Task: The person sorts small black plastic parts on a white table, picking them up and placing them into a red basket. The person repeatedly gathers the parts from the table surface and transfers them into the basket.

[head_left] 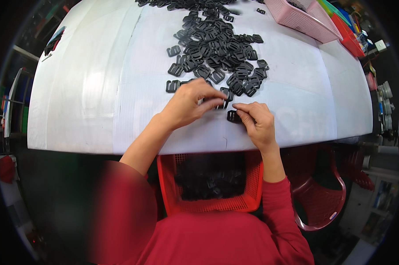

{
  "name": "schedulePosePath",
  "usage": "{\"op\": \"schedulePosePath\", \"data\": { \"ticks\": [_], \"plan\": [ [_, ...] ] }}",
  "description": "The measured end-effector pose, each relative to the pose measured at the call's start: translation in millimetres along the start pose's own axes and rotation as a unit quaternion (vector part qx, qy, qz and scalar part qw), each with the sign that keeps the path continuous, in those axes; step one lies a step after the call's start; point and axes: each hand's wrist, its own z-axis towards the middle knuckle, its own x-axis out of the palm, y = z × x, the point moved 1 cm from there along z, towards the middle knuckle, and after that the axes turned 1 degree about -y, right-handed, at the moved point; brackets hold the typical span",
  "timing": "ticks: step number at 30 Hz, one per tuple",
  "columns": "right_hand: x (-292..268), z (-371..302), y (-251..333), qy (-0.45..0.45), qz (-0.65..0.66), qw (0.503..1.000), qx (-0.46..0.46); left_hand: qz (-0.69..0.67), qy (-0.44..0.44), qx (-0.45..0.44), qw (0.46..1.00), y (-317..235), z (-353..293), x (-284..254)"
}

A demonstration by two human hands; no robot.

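Observation:
My right hand (pixel 257 121) is at the table's near side, thumb and fingers pinching a black plastic strap buckle (pixel 233 116) with slots through it. To its left, my left hand (pixel 193 100) has its thumb and forefinger drawn together, slightly smeared by motion. Right at those fingertips lies another black buckle (pixel 227 92); whether the fingers grip a piece is unclear. Beyond both hands spreads a loose heap of the same black buckles (pixel 215 44), and the left hand partly covers its nearest pieces.
The white-covered table (pixel 84 88) has a curved near edge. Below it, by my lap, a red plastic basket (pixel 166 190) contains many black pieces. A pink perforated basket (pixel 305 22) and a red tray (pixel 347 35) occupy the far right. A dark red plastic chair (pixel 318 194) stands at right.

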Motion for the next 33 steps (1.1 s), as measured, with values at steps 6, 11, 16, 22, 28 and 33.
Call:
{"op": "schedulePosePath", "data": {
  "ticks": [6,11,16,22,28,33],
  "plan": [
    [6.5,6.9,3.4,-0.074,-0.101,0.99,-0.067,0.128,0.056,0.106,0.985,-0.5,-0.9,0.5],
    [9.4,15.2,4.6,-0.032,-0.145,0.986,-0.07,0.257,0.007,0.097,0.961,7.0,-5.8,-9.0],
    [22.1,44.6,8.1,0.015,-0.125,0.981,-0.146,0.316,-0.043,0.063,0.946,7.9,-1.5,-10.3],
    [48.0,97.9,11.0,-0.02,-0.053,0.984,-0.172,0.303,-0.047,0.034,0.951,22.6,-1.8,-14.1],
    [40.3,78.6,-0.9,-0.037,0.006,0.989,-0.14,0.246,-0.137,0.025,0.959,13.1,-1.2,-21.1],
    [44.2,79.5,0.7,-0.042,0.014,0.989,-0.143,0.065,-0.113,-0.106,0.986,-3.0,-3.7,-31.9]
  ]
}}
